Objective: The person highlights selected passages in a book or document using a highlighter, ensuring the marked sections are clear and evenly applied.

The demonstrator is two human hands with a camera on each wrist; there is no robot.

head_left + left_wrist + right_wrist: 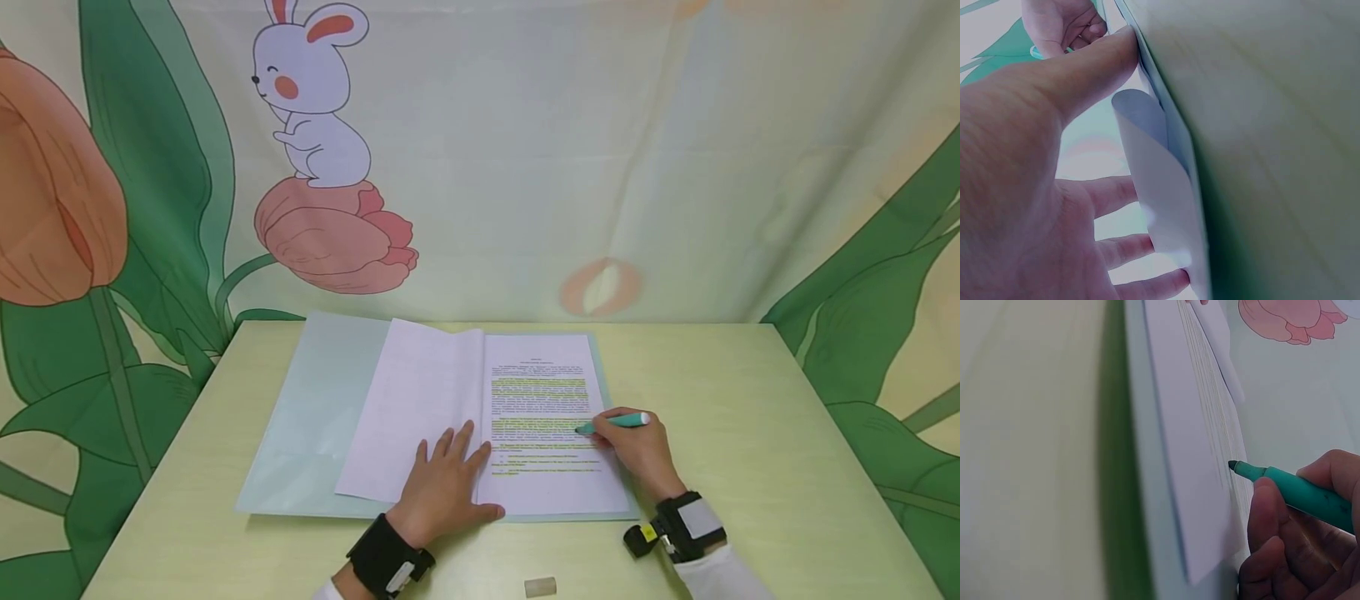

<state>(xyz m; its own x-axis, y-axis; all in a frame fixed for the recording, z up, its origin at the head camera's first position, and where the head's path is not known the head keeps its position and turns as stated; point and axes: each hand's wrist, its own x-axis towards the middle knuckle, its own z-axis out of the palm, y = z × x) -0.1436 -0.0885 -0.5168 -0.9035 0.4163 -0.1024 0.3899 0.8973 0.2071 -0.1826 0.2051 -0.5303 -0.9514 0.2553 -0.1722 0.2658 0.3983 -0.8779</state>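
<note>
My right hand (642, 446) pinches a teal highlighter (628, 420) between thumb and fingers, its dark tip at the right part of the printed page (547, 492). In the right wrist view the highlighter (1307, 494) points toward the sheet, the other fingers curled beneath. Several lines of the page carry yellow-green marking. My left hand (442, 492) rests with spread fingers on the turned-over blank sheet (420, 392) near the fold, thumb at the bottom edge. In the left wrist view its fingers lie against the curved paper (1154, 169). Both sheets lie in an open light-blue folder (300, 433).
A small grey-brown block (540, 587) lies at the table's front edge, between the two wrists. The pale wooden table (720, 400) extends on both sides of the folder. Behind it hangs a curtain (510, 167) printed with a rabbit and tulips.
</note>
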